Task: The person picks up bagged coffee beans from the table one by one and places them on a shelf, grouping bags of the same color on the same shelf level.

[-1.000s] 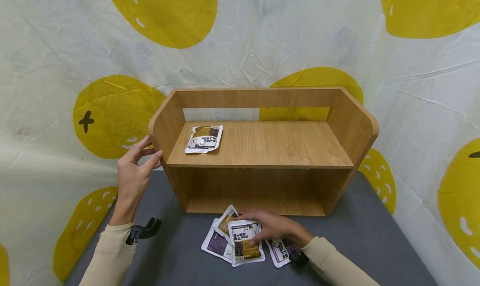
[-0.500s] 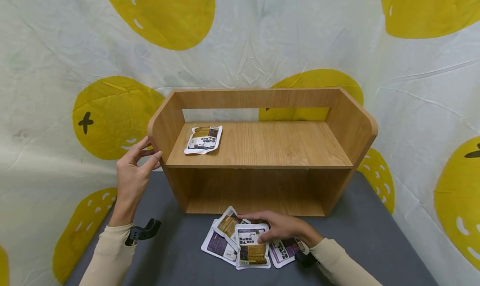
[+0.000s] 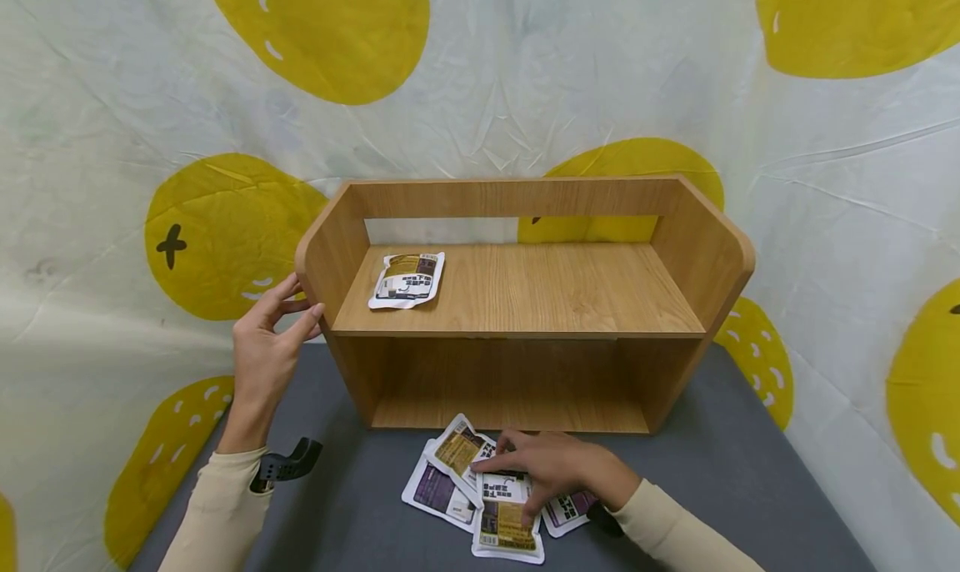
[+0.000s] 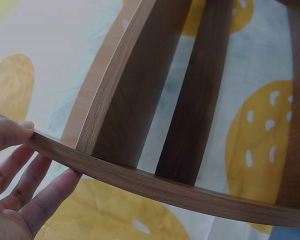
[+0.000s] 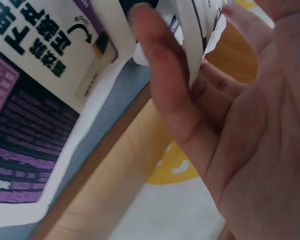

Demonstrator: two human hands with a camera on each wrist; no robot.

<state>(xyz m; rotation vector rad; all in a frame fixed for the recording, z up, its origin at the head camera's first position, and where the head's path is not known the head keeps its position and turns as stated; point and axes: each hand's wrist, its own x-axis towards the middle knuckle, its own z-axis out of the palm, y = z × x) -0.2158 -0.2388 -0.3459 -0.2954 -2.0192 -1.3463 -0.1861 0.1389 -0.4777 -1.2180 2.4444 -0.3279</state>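
Above the dark gray tabletop (image 3: pixel 337 514), the right hand (image 3: pixel 555 468) has its fingers partly bent about a gold-and-white packet (image 3: pixel 507 529), thumb on its printed face, forefinger reaching over the top corner. Bold black Chinese characters cross the white band, too small to read surely; gold blocks and a barcode-like patch lie below. Seen from the right wrist, one packet carries heavy black characters, a curved arrow and fine lines on purple, blurred.

Beside it lie a second gold packet (image 3: pixel 457 449), a left purple packet (image 3: pixel 432 490) beneath that, and a right purple packet (image 3: pixel 566 514) partly under the hand. All are flat, white-bordered sachets with slightly rounded corners.

Well to the other side, the left hand (image 3: pixel 270 351) loosely holds the side board of the wooden shelf (image 3: pixel 532 288), thumb at its front edge, fingers against the outside, forearm raised. Smooth, straight-grained boards form two tiers; a puffed, wrinkled packet (image 3: pixel 407 280) lies on the upper tier's left. Behind hangs a creased pale sheet (image 3: pixel 600 72) with yellow fruit-like shapes.
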